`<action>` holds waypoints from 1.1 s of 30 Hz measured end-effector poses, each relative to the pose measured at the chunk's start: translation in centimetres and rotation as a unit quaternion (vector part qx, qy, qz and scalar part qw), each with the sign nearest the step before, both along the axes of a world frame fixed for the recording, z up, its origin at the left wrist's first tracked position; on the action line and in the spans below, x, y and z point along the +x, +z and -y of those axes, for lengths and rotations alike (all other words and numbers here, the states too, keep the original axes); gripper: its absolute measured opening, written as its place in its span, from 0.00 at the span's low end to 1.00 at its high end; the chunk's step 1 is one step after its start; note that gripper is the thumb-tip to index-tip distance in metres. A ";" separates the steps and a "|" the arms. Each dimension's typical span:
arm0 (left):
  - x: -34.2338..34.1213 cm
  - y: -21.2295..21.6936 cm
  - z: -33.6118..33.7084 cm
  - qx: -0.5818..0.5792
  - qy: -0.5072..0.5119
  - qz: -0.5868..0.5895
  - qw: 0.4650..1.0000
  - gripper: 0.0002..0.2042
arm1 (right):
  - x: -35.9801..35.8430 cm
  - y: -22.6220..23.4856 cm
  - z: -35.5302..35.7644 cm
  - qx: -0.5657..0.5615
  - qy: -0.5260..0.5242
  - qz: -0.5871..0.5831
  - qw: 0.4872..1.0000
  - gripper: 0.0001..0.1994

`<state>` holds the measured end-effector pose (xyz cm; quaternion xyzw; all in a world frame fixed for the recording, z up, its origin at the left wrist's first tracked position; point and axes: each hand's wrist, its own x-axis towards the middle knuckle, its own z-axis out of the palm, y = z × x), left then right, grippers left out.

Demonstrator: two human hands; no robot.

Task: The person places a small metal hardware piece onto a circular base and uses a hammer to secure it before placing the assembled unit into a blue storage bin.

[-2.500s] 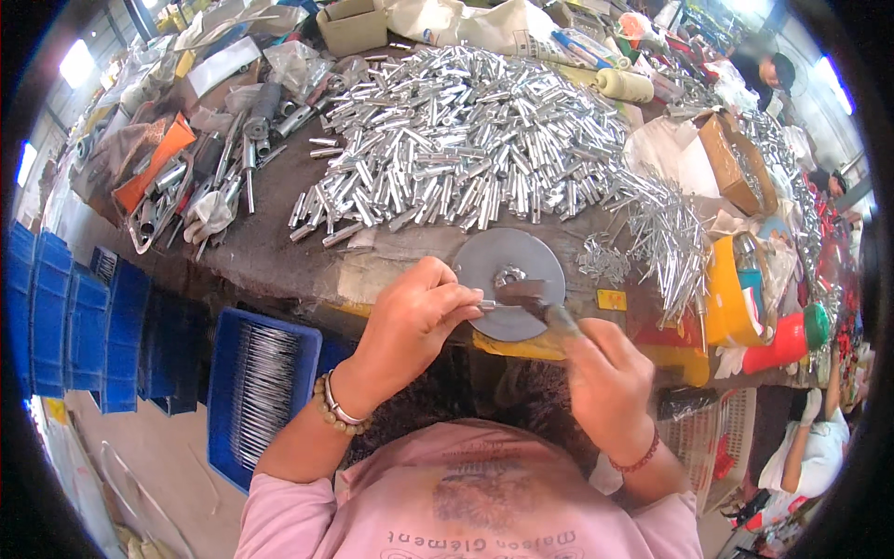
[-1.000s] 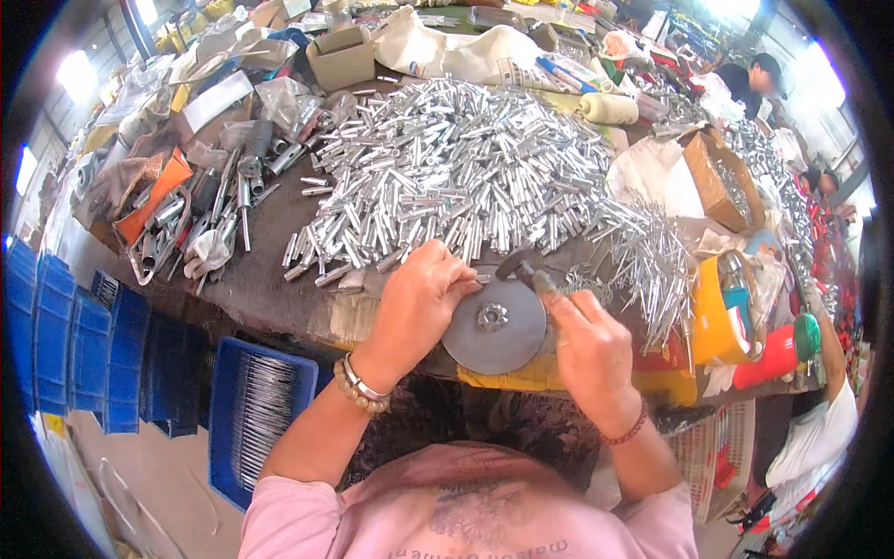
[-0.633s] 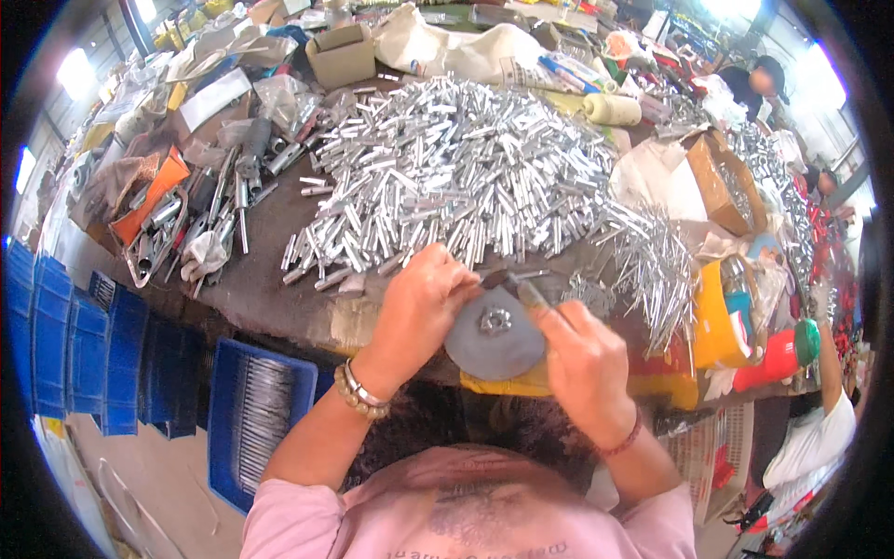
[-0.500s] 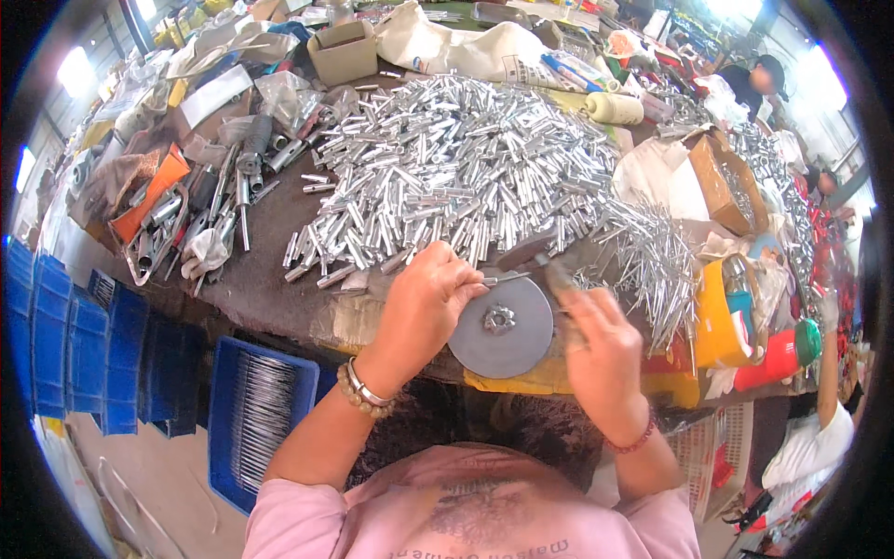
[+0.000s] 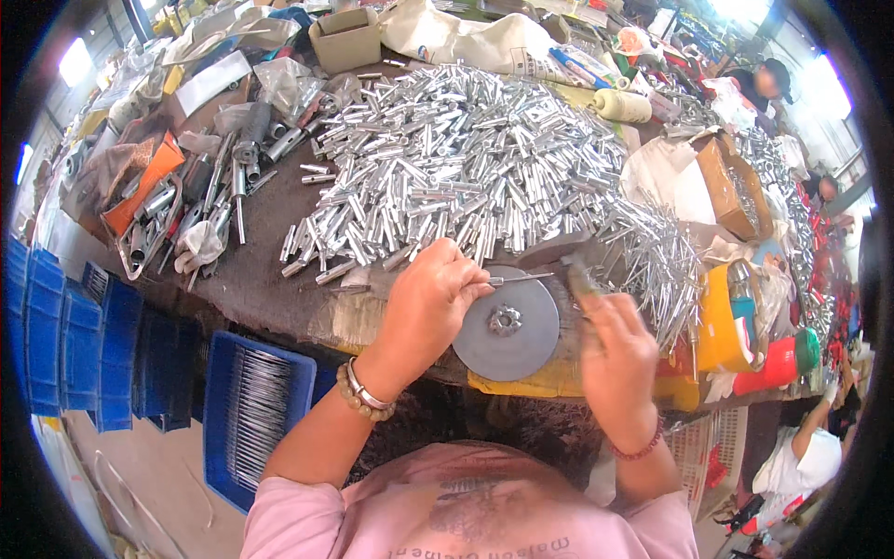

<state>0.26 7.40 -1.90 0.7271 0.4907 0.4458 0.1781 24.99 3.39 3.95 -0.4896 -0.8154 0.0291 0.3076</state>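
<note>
My left hand (image 5: 433, 303), its fingers pinched together, holds a small silver metal tube with a thin rod (image 5: 523, 278) sticking out to the right. The rod lies over the upper part of a round grey disc (image 5: 486, 349), which has a nut-like hub at its centre. To the right of the disc, my right hand (image 5: 619, 359) is closed around the handle of a hammer-like tool (image 5: 581, 279). Motion blurs this tool, and its exact kind is unclear. Behind the disc sits a dark curved piece (image 5: 554, 250). A large heap of silver tubes (image 5: 466, 168) rises beyond my hands.
Thin metal rods (image 5: 656, 261) are piled at the right, near a cardboard box (image 5: 731, 186) and a cut yellow container (image 5: 726, 317). Tools (image 5: 247, 154) crowd the left. A blue bin (image 5: 214, 410) of rods stands below the table's left edge. Another person (image 5: 810, 452) is at far right.
My right hand and the tool have shifted slightly right and down, away from the rod. My left hand still holds the tube over the disc, the rod now showing farther to the right.
</note>
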 end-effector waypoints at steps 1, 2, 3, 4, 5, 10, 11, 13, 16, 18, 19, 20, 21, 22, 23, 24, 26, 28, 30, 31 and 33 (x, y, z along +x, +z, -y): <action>0.0 0.0 0.1 -0.003 0.002 0.000 1.000 0.07 | -0.1 0.9 0.2 0.037 0.002 -0.041 0.998 0.32; -0.1 0.1 0.2 -0.009 0.002 0.012 1.000 0.07 | -0.3 2.0 0.5 0.074 0.004 -0.082 0.994 0.33; 0.1 0.3 0.1 -0.013 -0.002 0.024 1.000 0.07 | -0.6 3.2 1.3 0.070 -0.020 -0.102 0.992 0.30; 0.1 0.3 0.0 -0.014 -0.004 0.026 1.000 0.07 | -0.4 2.2 1.0 0.070 -0.022 -0.100 0.992 0.30; 0.1 0.3 0.0 -0.013 -0.003 0.019 1.000 0.07 | 0.0 0.3 0.4 0.105 0.011 -0.078 0.991 0.29; -0.2 0.2 0.4 -0.005 0.007 -0.021 1.000 0.08 | -0.8 0.4 0.7 -0.107 0.019 0.071 0.992 0.29; -0.2 0.1 0.3 -0.005 -0.003 -0.006 1.000 0.08 | -0.9 0.5 0.0 -0.120 0.008 0.080 0.989 0.31; -0.2 0.1 -0.2 -0.002 -0.011 0.008 1.000 0.08 | -0.9 0.7 -0.1 -0.113 0.000 0.027 0.993 0.31; -0.1 0.0 0.0 -0.007 -0.012 0.028 1.000 0.09 | -0.5 1.5 0.3 -0.044 0.006 -0.045 0.998 0.31; -0.4 -0.2 0.2 -0.012 -0.004 0.024 1.000 0.08 | -0.8 1.7 0.7 0.083 0.006 -0.135 0.987 0.36; -0.2 -0.1 0.1 -0.011 -0.009 0.025 1.000 0.08 | -0.2 -0.3 0.0 0.166 -0.002 -0.055 0.985 0.33; 0.0 0.0 0.0 -0.001 -0.010 0.018 1.000 0.08 | 0.0 -0.6 0.0 0.168 -0.007 -0.052 0.984 0.33; 0.0 0.1 -0.3 0.010 -0.007 0.009 1.000 0.08 | 0.1 -0.9 -0.2 0.100 -0.011 -0.002 0.995 0.32; 0.0 0.0 -0.4 0.013 -0.009 0.010 1.000 0.08 | 0.2 -1.0 -0.4 0.031 -0.015 0.047 0.998 0.32; 0.1 -0.1 -0.5 0.000 -0.010 0.013 1.000 0.08 | 0.3 -0.9 -0.6 -0.038 -0.020 0.096 0.994 0.31; -0.1 -0.2 -0.2 -0.016 -0.010 0.014 1.000 0.08 | 0.4 -0.8 -0.4 -0.038 -0.022 0.094 0.995 0.31; -0.2 -0.3 0.0 -0.016 -0.010 0.012 1.000 0.08 | 0.5 -0.5 -0.2 0.009 -0.013 0.019 1.000 0.31; -0.3 -0.2 0.0 -0.015 -0.013 0.012 1.000 0.08 | 0.5 0.2 0.0 0.014 -0.019 -0.021 0.999 0.31; -0.3 0.2 0.0 -0.029 -0.021 0.027 0.999 0.09 | 0.7 0.9 0.4 0.020 -0.028 -0.063 0.997 0.31; -0.3 0.2 0.0 -0.038 -0.020 0.017 0.999 0.09 | 0.8 1.3 0.6 -0.002 -0.011 -0.071 0.997 0.29; -0.6 0.4 0.0 -0.036 -0.028 0.000 0.999 0.09 | 0.9 1.3 0.8 -0.021 0.004 -0.082 0.996 0.27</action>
